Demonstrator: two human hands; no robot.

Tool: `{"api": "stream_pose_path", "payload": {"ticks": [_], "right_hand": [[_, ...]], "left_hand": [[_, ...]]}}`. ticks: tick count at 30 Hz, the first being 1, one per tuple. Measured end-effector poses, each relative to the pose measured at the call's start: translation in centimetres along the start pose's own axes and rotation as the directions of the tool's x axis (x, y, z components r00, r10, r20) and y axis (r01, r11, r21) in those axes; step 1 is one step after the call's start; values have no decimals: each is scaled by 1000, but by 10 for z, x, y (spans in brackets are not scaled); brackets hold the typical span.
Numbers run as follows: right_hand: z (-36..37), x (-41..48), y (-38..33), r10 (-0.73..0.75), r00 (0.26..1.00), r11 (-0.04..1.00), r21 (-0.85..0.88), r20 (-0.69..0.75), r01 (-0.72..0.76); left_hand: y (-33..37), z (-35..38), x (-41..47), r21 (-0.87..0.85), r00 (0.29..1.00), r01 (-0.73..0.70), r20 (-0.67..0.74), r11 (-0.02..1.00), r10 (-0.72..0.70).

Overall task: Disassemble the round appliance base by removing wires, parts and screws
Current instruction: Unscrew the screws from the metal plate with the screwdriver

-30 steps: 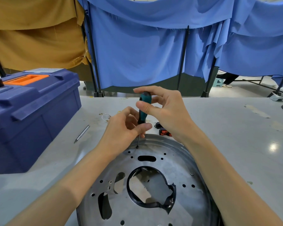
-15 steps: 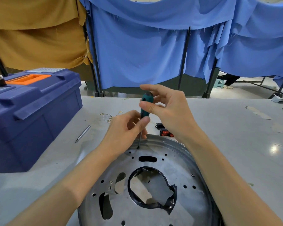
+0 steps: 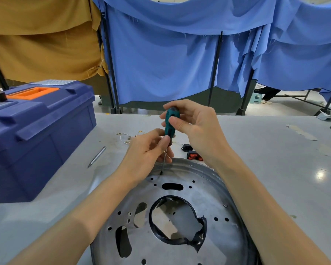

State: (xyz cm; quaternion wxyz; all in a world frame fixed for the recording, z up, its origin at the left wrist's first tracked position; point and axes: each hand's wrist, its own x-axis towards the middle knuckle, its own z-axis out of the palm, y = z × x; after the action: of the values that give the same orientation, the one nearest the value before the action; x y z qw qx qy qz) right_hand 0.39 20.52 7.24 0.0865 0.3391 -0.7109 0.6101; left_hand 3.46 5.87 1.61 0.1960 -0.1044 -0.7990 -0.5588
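My right hand [image 3: 195, 129] has thumb and fingers curled round the teal handle of the screwdriver [image 3: 170, 122], gripping it near the top. My left hand [image 3: 147, 150] pinches the thin shaft just below the handle to steady it. The tool stands nearly upright, tip seated on a small screw [image 3: 161, 173] at the far side of the round appliance base [image 3: 208, 190], which lies flat on the tabletop [image 3: 275, 169] right in front of me, between my forearms. So I'd call this the screw step, somewhere past the middle. Loose wires [image 3: 125, 137] and a few black-and-red parts [image 3: 193, 155] lie on the tabletop just beyond the base, so those look to be out already. Left to do, by my reckoning: this screw, a second screw head [image 3: 225, 205] on the right of the plate, and the torn black ring [image 3: 180, 242] lining the central opening. Off to the left, a thin metal rod [image 3: 97, 156] lies near the blue toolbox [image 3: 36, 134].
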Motion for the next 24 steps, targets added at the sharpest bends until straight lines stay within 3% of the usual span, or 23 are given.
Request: {"api": "stream_pose_path", "payload": {"ticks": [6,13,18,21,24], "right_hand": [[2,-1,-1,-14,1000,993,-117,20,17],[1,-1,-2,-18,999,1000,-13,36,19],[1,-2,0,-32,999,993,-111,27,35],[0,0,1,-33,999,995,-89,-10,32],[-4,2,-1,-83,985,996,8,-148,85]], "left_hand": [[1,0,0,43,998,37,-55,998,-34],[4,0,-1,30,1000,12,-27,999,-11],[6,-1,-2,68,997,44,-71,997,-39],[7,-3,-2,150,996,37,-88,988,-24],[5,-3,-2,187,997,37,-75,982,-23]]}}
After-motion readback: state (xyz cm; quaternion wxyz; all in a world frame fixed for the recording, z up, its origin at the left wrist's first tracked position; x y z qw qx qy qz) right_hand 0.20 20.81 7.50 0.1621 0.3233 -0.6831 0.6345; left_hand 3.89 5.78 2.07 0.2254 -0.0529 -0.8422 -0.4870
